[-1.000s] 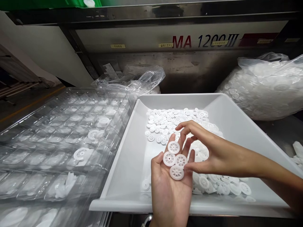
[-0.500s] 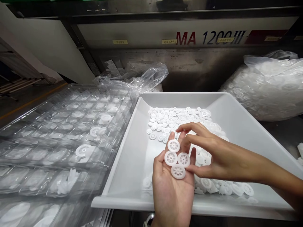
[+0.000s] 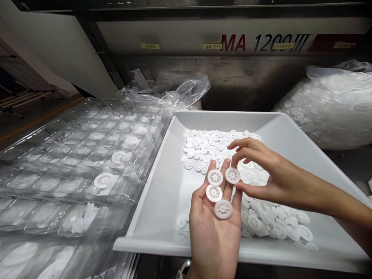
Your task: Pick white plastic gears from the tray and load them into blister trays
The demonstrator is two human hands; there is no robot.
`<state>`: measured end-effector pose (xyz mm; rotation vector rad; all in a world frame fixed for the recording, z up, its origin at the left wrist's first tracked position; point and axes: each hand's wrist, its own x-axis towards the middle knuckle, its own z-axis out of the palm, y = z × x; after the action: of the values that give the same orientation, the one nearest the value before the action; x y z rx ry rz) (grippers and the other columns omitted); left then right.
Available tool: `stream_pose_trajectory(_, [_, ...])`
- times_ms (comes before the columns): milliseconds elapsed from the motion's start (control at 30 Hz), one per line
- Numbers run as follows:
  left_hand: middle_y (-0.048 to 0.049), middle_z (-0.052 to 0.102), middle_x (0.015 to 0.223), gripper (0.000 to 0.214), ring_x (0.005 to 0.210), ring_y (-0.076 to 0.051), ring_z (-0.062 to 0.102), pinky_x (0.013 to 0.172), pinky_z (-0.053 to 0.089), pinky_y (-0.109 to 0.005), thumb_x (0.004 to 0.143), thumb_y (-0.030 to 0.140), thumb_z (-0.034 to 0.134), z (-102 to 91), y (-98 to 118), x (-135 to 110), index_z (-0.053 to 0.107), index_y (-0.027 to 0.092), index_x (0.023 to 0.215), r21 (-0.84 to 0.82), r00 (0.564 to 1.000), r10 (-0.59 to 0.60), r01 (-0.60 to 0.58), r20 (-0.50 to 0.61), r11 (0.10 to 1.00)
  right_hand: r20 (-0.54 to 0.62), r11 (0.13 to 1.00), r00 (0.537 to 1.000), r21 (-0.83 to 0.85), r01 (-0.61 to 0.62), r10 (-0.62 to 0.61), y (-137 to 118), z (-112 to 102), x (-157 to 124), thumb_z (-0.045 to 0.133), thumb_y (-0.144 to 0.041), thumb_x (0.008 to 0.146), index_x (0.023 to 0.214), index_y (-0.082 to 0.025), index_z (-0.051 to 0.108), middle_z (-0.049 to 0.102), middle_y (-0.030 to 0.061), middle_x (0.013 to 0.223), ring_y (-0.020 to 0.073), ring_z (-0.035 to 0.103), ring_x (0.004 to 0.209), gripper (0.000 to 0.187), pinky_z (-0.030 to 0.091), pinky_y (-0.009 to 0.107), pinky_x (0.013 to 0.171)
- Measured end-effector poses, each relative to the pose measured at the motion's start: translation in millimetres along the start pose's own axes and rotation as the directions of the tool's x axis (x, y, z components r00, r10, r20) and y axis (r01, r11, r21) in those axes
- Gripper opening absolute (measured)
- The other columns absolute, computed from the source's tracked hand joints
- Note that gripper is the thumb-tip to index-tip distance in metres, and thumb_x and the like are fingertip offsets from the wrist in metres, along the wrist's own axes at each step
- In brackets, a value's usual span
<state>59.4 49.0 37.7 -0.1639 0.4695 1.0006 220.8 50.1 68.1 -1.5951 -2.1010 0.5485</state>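
Machine panel (image 3: 180, 33): lettering (image 3: 266, 43) read "MA 1200 III", "MA" in red, "1200 III" in dark blue. Four yellow labels sat in a row near the panel's lower edge. Leftmost label (image 3: 150, 46): Chinese characters, too blurred to read surely. Second label (image 3: 212, 46), just left of "MA": "包装工艺卡". Third label (image 3: 283, 45), across the numerals, and fourth label (image 3: 344, 45), on the red band (image 3: 322, 42): illegible.

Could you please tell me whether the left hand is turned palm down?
No, the left hand is palm up, with white spoked wheels lying on its palm and fingers.
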Motion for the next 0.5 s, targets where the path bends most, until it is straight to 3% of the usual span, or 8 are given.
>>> stream_pose_trajectory(500, [-0.0094,0.060,0.129,0.036,0.121,-0.023,0.056,0.102,0.047,-0.036,0.088,0.028,0.055,2.7,-1.8,0.7,0.059,0.022,0.123,0.060,0.999,0.035,-0.034,-0.017,0.998,0.011,0.993,0.998,0.106,-0.055,0.054,1.4,6.7,3.8,0.064,-0.042,0.084,0.103,-0.030,0.056,0.047,-0.0017,0.125,0.0168,0.047,0.115,0.024,0.046,0.032,0.094])
